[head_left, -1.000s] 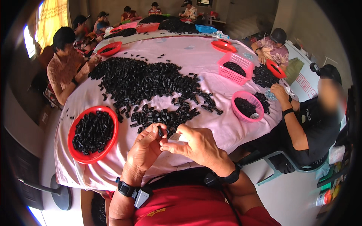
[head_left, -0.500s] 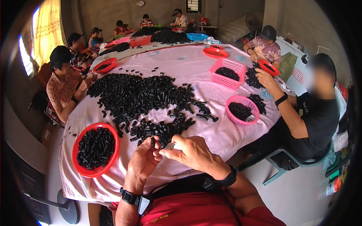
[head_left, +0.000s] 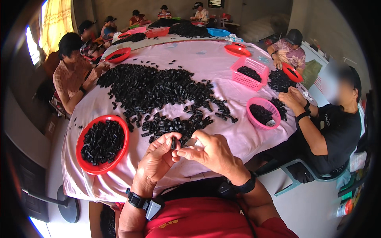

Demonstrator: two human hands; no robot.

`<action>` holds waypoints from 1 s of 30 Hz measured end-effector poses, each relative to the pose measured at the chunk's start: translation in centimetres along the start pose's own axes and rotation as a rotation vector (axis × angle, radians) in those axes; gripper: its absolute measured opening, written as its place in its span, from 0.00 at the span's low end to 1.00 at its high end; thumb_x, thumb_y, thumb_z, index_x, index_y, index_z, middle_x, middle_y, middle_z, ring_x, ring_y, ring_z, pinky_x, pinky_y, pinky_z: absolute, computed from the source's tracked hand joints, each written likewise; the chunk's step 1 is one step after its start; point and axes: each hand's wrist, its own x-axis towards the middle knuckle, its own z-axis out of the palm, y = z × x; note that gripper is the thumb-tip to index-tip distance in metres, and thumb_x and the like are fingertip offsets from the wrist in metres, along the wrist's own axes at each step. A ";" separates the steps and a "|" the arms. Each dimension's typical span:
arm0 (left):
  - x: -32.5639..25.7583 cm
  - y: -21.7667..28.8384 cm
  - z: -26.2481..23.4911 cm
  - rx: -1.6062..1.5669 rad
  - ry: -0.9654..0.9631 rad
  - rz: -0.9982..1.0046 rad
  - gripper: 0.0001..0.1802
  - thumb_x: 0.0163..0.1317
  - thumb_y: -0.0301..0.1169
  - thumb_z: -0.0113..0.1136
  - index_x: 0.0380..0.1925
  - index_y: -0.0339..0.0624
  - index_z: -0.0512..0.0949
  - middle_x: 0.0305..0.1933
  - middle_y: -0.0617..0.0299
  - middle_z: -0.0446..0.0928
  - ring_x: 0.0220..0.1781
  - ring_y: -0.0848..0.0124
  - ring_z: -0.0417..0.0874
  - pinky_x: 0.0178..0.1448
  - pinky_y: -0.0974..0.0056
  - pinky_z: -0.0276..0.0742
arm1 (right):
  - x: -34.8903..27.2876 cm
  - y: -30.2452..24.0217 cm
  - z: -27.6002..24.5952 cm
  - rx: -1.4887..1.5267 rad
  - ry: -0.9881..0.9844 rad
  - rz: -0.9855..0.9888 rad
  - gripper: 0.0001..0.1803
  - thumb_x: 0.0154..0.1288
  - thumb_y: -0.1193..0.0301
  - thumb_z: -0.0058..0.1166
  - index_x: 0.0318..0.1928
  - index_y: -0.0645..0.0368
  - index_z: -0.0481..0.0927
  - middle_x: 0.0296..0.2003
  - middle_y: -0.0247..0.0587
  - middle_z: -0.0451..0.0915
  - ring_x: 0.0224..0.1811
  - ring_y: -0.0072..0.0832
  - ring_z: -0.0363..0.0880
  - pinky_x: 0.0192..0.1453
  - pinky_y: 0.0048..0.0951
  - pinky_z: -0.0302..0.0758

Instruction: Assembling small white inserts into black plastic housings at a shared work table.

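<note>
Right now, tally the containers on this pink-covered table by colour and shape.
Red round bowls: 4
Pink rectangular basket: 1
Pink round basket: 1
Total: 6

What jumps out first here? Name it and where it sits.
A big heap of small black pieces sprawls across the middle of the pink-covered table. At the near edge, the left hand pinches one black piece upright against the right hand; a red bowl of pieces sits to the left.
</note>
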 end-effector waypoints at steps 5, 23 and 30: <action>-0.2 0.2 0.4 0.016 -0.071 0.026 0.16 0.71 0.34 0.55 0.52 0.36 0.76 0.39 0.65 0.77 0.35 0.79 0.75 0.43 0.72 0.73 | 0.2 -0.8 -0.2 -0.011 0.004 -0.035 0.29 0.54 0.45 0.66 0.30 0.60 0.74 0.18 0.45 0.78 0.20 0.41 0.81 0.21 0.36 0.71; -0.5 -0.1 0.8 0.022 -0.113 -0.027 0.15 0.71 0.32 0.55 0.52 0.37 0.76 0.43 0.66 0.79 0.42 0.79 0.78 0.50 0.71 0.76 | 0.0 -0.9 0.1 -0.235 0.071 -0.153 0.31 0.53 0.40 0.63 0.30 0.57 0.73 0.17 0.42 0.77 0.19 0.38 0.80 0.21 0.36 0.71; -0.5 -0.2 0.7 0.018 -0.091 -0.029 0.13 0.70 0.31 0.55 0.51 0.38 0.77 0.45 0.65 0.79 0.42 0.79 0.78 0.49 0.72 0.77 | 0.0 -0.6 0.4 -0.237 0.077 -0.172 0.30 0.53 0.41 0.63 0.30 0.57 0.73 0.18 0.42 0.77 0.19 0.37 0.80 0.20 0.36 0.70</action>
